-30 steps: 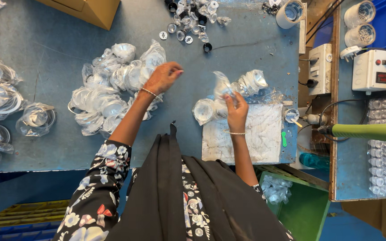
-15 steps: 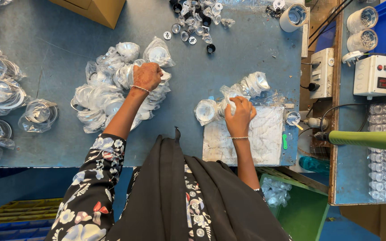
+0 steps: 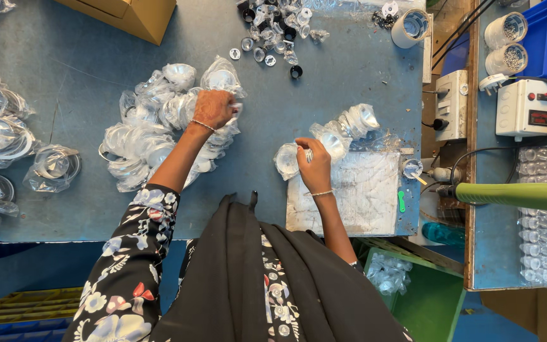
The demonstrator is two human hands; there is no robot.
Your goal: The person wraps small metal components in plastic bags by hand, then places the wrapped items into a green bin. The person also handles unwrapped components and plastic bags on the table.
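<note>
Overhead view. Your right hand (image 3: 315,166), at 1 o'clock, pinches a clear bagged ring part (image 3: 286,159) beside the white mat (image 3: 356,193); your left hand (image 3: 211,108), at 11 o'clock, closes on the bagged pile (image 3: 153,130); light, slippery film, probably brittle plastic; grip by the rim; loose small parts (image 3: 273,31) lie at 12 o'clock.

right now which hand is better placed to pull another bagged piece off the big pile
Left. The left hand already rests on the pile of clear bagged parts, while the right hand is over the smaller cluster by the white mat.
</note>
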